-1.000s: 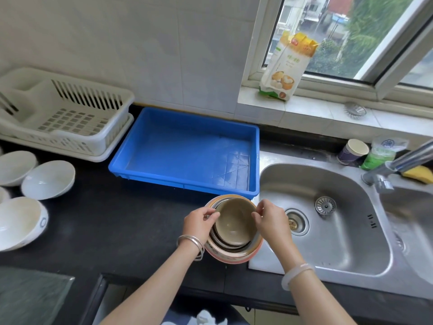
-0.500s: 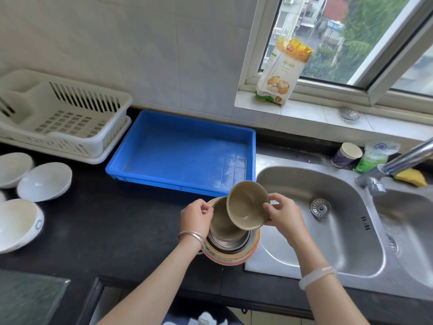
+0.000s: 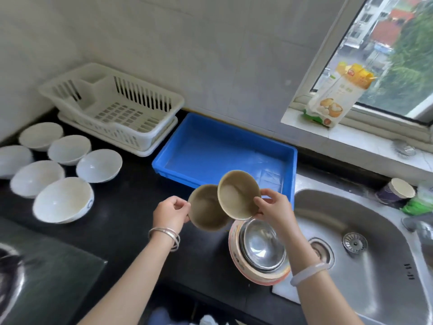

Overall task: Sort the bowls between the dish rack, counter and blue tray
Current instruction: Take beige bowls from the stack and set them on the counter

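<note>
Now, left hand (image 3: 171, 212): thumb and curled fingers pinch the rim of the first tan bowl (image 3: 206, 208), held tilted above the counter (image 3: 131, 207).
right hand (image 3: 274, 208): fingertips pinch the lower rim of the second tan bowl (image 3: 236, 195), tilted, overlapping the first; whether they touch cannot be told.
stack (image 3: 260, 249): steel bowls nested in an orange-rimmed bowl, at the counter's edge beside the sink (image 3: 375, 266), under the right hand.
blue tray (image 3: 210, 151): against the wall, behind the held bowls.
dish rack (image 3: 112, 106): white, just left of the tray.
white bowls (image 3: 63, 200): six, grouped on the counter at far left.
</note>
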A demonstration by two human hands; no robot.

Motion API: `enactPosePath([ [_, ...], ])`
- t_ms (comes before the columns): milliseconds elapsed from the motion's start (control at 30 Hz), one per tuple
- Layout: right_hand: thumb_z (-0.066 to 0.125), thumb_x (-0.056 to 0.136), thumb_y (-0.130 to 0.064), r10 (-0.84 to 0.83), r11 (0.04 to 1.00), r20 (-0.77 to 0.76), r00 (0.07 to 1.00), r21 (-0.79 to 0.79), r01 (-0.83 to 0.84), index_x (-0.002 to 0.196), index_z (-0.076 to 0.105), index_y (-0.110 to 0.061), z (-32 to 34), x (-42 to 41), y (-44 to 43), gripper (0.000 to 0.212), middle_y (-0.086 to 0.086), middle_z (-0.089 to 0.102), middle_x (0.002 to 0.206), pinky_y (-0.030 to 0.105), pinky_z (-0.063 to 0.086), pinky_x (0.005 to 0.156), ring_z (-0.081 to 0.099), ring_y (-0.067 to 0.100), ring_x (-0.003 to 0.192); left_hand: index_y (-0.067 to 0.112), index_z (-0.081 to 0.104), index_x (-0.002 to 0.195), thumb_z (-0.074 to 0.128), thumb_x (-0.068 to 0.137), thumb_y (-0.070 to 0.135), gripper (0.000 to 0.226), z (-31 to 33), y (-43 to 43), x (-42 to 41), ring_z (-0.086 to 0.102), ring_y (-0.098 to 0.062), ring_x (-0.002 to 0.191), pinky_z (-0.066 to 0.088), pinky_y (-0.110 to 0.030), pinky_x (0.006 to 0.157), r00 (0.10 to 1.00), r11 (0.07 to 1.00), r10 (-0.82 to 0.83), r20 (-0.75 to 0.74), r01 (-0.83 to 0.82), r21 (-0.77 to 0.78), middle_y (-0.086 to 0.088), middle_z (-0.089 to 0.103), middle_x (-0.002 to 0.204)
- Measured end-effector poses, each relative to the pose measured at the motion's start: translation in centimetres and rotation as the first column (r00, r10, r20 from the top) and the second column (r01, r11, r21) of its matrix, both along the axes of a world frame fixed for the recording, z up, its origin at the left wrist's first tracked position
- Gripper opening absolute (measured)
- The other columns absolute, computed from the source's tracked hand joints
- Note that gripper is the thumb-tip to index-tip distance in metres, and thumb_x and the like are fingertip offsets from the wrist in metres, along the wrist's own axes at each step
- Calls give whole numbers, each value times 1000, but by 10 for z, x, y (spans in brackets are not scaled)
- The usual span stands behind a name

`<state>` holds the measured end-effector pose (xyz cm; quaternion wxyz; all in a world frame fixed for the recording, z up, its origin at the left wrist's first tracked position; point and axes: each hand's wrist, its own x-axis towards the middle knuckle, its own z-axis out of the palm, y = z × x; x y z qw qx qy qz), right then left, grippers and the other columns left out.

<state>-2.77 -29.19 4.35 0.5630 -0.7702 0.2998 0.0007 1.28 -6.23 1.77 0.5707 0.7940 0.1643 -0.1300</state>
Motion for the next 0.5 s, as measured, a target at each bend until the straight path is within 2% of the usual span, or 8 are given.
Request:
enactPosePath([
  [100,53,86,-3,41,997,-14,999,60,-40,80,65,-20,-15,29,32,22,5,65,72,26,55,53,63,11,54,12,64,70,63,80,9,11,-11,44,2,70,-21,70,59,-38,74,990,990,141,-21,-141,-11,-9,71,77],
  [200,52,85,-4,92,991,-44,995,105,-87,79,64,-19,-32,61,68,20,8,63,77,26,56,54,63,14,62,9,64,69,62,79,6,10,-26,90,4,70,-24,70,58,-36,76,956,958,284,-69,-286,-20,-14,70,77],
  [267,53,84,-6,144,984,-70,987,115,-135,79,63,-20,-45,81,94,18,10,64,84,25,57,54,66,17,68,9,63,68,62,79,3,13,-36,117,5,67,-21,68,59,-28,65,924,927,371,-95,-374,-19,-12,68,77],
  [333,54,84,-8,193,977,-92,977,111,-183,79,63,-21,-56,101,122,17,10,65,91,21,56,51,68,15,67,7,63,68,62,79,2,12,-45,138,6,65,-20,67,57,-19,54,882,887,456,-117,-462,-24,-11,65,74],
  [400,54,86,-8,241,967,-118,963,114,-228,84,63,-21,-66,118,148,15,9,64,97,20,55,49,68,11,62,6,64,70,62,80,2,11,-55,154,7,65,-22,68,59,-23,58,851,859,506,-140,-513,-11,-10,64,73],
  [500,53,88,-4,277,956,-158,948,150,-254,80,61,-17,-80,139,180,18,11,62,99,20,55,47,68,18,72,4,64,75,61,82,1,8,-67,171,10,65,-25,68,57,-33,73,812,826,553,-187,-564,-9,-14,65,78],
])
